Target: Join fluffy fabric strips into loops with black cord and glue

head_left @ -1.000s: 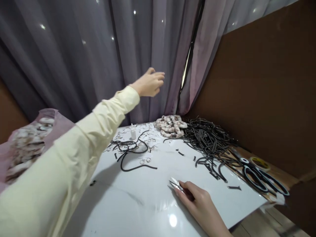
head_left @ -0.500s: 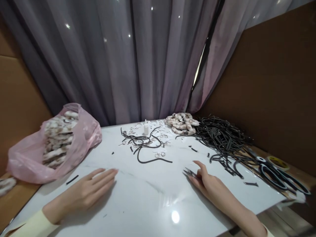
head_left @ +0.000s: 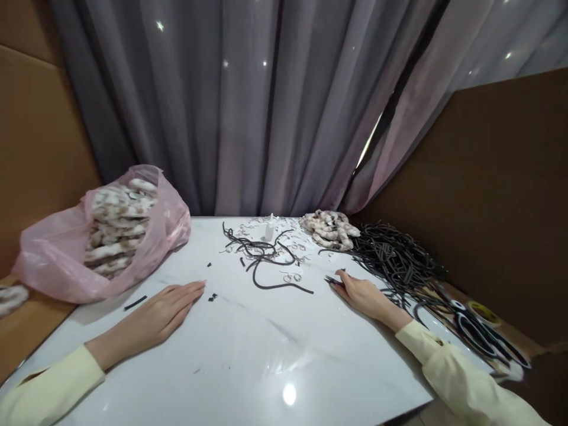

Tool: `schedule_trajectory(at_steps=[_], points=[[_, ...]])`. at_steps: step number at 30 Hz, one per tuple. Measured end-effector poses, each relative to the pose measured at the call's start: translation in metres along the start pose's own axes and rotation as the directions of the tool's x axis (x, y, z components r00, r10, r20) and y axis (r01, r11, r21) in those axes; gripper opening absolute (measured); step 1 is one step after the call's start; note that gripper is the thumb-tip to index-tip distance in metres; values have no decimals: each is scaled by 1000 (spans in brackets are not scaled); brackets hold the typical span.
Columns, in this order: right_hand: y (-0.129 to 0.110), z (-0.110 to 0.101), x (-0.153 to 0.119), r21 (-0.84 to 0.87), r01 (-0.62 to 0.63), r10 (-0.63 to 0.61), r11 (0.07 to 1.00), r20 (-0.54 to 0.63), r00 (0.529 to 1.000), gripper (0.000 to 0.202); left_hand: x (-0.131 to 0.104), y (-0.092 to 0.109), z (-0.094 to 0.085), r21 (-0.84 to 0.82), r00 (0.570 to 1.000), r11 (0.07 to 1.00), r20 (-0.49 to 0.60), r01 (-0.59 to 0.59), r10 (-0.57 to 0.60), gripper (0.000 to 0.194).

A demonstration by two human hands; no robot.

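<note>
While the left hand [head_left: 151, 319] lies flat on the white table [head_left: 248, 361], I would first watch the pink bag [head_left: 173, 219], far to the left of the white bottle [head_left: 269, 231]. Its mouth is open, so a pull on the thin plastic could make the furry pieces [head_left: 119, 219] slide out. The left hand is nearer to the viewer than the bottle and to its left, with fingers straight and close together, holding nothing that I can see. Just beside it is a short black strip [head_left: 135, 303], which the sleeve could sweep away.

In front of the bottle, the loose black cords [head_left: 275, 287] cross one another; if one is pulled, it may drag the small rings [head_left: 297, 280] or even tip the bottle, which is narrow.

Nearer than the bottle and to its right, the right hand [head_left: 366, 299] has its thumb and fingers clamped on small snips [head_left: 332, 281]. The tips seem slightly apart and point left, so a careless reach across could prick the other hand. Farther right of the bottle, the heap of black cords [head_left: 394, 254] is tangled and touches the large scissors [head_left: 460, 307], so a strong tug may shift them.
</note>
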State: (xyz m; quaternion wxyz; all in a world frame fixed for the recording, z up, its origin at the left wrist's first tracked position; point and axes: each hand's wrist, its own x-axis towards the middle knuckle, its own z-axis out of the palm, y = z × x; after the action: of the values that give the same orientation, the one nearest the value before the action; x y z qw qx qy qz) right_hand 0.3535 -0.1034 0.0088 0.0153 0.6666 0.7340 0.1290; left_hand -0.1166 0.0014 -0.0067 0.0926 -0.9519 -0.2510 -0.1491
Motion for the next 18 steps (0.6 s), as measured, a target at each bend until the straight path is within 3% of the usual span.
schedule_trajectory(at_steps=[6, 11, 15, 18], points=[[2, -6, 27, 22, 99, -97, 995, -78, 992, 32, 4, 3, -5, -72, 983, 981, 43, 179, -176, 43], [5, -45, 74, 79, 63, -39, 995, -272, 961, 27, 2, 0, 1, -104, 970, 966, 78, 237, -230, 47], [8, -93, 124, 209, -71, 167, 975, -485, 859, 39, -1, -5, 8, -129, 971, 963, 63, 239, -232, 45], [-6, -127, 157, 327, -58, 247, 943, -574, 780, 51, -2, -6, 11, -138, 973, 964, 48, 229, -224, 44]])
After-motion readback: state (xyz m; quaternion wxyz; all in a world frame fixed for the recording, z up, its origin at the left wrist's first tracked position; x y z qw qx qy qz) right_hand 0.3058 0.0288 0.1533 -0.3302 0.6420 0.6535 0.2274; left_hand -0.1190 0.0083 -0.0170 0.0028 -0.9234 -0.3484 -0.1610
